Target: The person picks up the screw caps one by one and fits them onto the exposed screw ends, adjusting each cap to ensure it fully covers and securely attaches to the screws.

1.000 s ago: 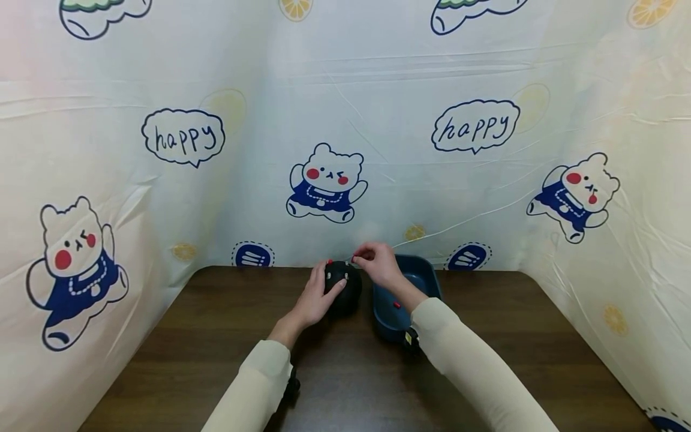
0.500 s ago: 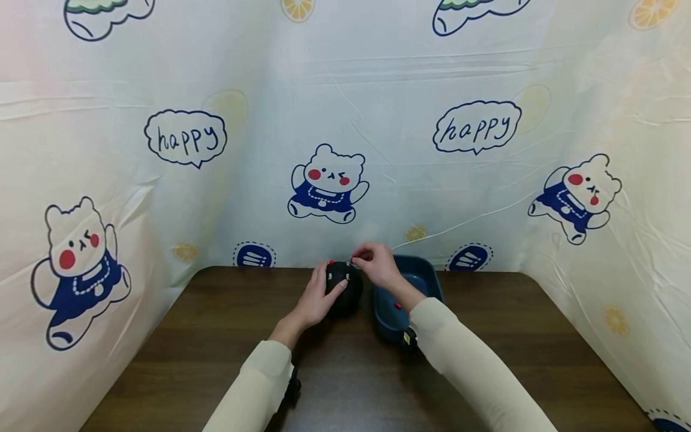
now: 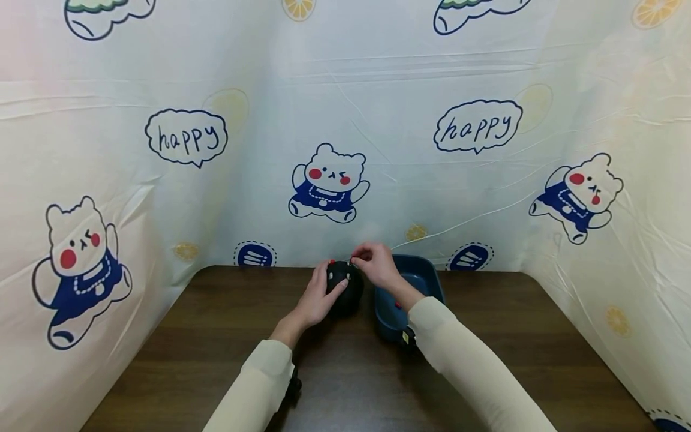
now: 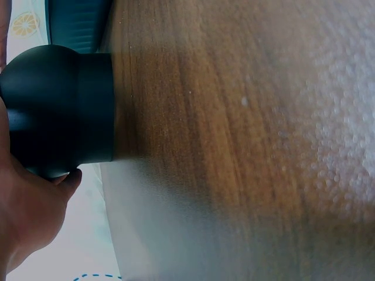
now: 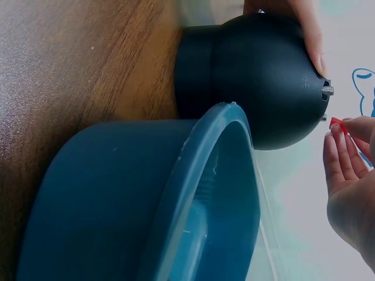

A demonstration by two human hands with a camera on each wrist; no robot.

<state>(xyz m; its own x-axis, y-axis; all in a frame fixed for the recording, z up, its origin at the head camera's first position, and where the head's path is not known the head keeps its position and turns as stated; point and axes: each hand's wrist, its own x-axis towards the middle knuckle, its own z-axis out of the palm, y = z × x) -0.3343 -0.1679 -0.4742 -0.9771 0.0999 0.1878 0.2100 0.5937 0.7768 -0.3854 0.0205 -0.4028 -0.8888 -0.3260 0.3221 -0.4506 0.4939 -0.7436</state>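
Observation:
A black round-topped body [image 3: 352, 300] with a straight collar at its base stands on the table. Metal screws [image 5: 327, 91] stick out of its top, and a small red piece [image 3: 331, 261] sits at the top's left. My left hand [image 3: 313, 303] grips the body from the left, thumb on the near side. Between thumb and fingers, my right hand [image 3: 376, 265] pinches a small red cap-like piece [image 5: 336, 123] close to a screw end. Whether cap and screw touch, I cannot tell.
Right of the black body stands a blue plastic basin [image 3: 387, 324], under my right forearm. Inside it lies a small red piece [image 3: 397, 305]. A patterned curtain [image 3: 345, 108] hangs along the back edge of the wooden table [image 3: 216, 360].
My right hand has shifted very slightly toward the screw with the red piece. My left hand keeps its grip on the black body.

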